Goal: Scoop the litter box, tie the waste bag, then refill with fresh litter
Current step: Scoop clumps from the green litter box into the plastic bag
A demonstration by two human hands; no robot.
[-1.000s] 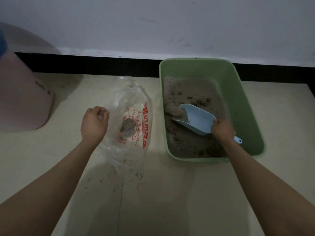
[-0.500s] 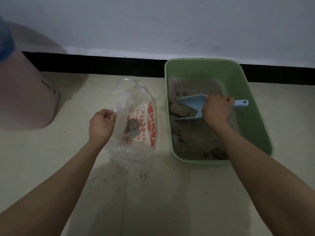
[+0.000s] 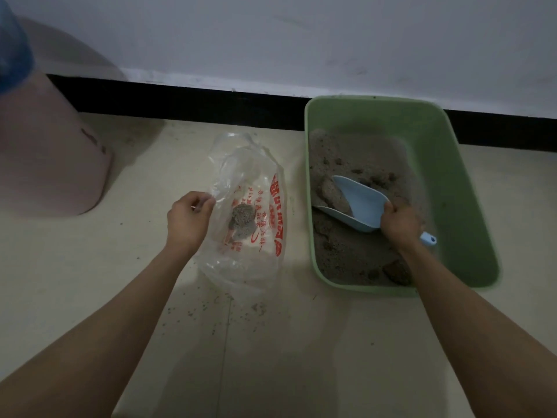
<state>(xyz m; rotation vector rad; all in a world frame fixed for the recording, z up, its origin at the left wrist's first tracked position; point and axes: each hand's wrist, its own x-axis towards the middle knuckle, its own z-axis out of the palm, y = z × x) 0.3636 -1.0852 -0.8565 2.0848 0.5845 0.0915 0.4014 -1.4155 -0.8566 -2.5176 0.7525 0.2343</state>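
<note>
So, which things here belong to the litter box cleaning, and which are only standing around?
Part of the job:
- green litter box with used litter
- blue scoop, gripped by the right hand
- clear plastic waste bag, its edge pinched by the left hand

Standing around:
- pink bin
- spilled grains on the floor
</note>
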